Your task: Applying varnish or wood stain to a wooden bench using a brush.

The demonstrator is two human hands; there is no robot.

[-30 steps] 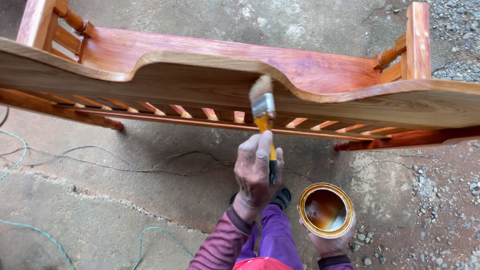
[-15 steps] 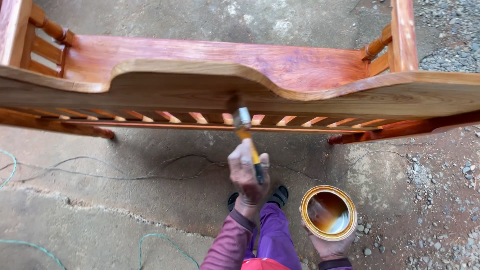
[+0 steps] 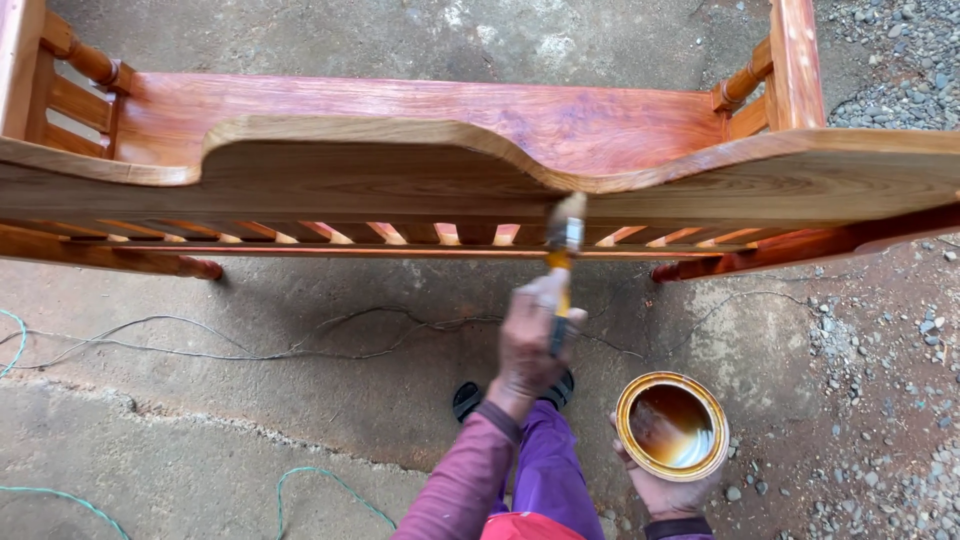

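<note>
**Brush at the bench's back edge, tin held below**

The left hand (image 3: pixel 528 345) is closed around the dark handle of a flat paintbrush with pale bristles and a yellow ferrule band (image 3: pixel 562 250). The brush points up and away from the body, its bristles touching the lower edge of the curved top rail of the reddish-brown wooden bench (image 3: pixel 400 180), just where the rail dips at its middle. The hand itself is blurred, so the exact finger grip cannot be made out.

The right hand (image 3: pixel 668 492) cups from beneath a round gold-rimmed metal tin (image 3: pixel 671 426), holding it low and to the side, well apart from the bench. The tin is open and holds an amber-brown glossy liquid pooled in its bottom.

Under the rail runs a row of short slats with gaps between them. Between bench and body lies open grey concrete floor (image 3: pixel 250 400), crossed by a thin grey wire (image 3: pixel 200 340) and a green cord (image 3: pixel 320 480). Loose gravel (image 3: pixel 900 60) borders the concrete on the right. The bench's armrests stand at both far ends, clear of the brush.
</note>
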